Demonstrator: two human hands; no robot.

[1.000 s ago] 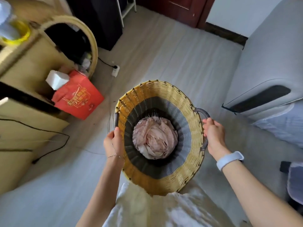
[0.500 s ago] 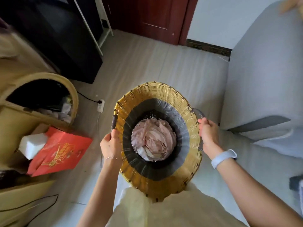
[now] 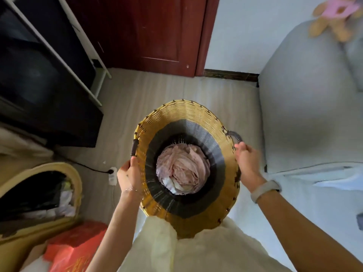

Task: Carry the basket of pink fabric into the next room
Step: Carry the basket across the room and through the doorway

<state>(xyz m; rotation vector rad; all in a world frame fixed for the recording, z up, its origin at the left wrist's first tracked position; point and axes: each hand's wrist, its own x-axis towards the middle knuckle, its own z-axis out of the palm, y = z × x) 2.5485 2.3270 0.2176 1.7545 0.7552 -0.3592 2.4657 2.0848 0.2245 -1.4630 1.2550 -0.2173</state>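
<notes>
A round woven basket [image 3: 188, 116], yellow at the rim and dark grey lower down, hangs in front of my body above the floor. Crumpled pink fabric [image 3: 183, 168] lies at its bottom. My left hand [image 3: 129, 174] grips the dark handle on the basket's left side. My right hand [image 3: 246, 160] grips the handle on the right side; a pale band sits on that wrist. The basket is held roughly level, its near edge against my light clothing.
A dark red door [image 3: 149, 32] stands shut straight ahead. A grey sofa [image 3: 306, 107] with a plush toy [image 3: 332, 18] fills the right. On the left are a black cabinet [image 3: 45, 91], a yellow arched box [image 3: 39, 195], a red bag [image 3: 76, 246] and a power strip [image 3: 112, 174].
The view has swung up and forward: the door has come nearer and fuller into view, the red bag and yellow box have slid back to the lower left. Both hands keep their hold.
</notes>
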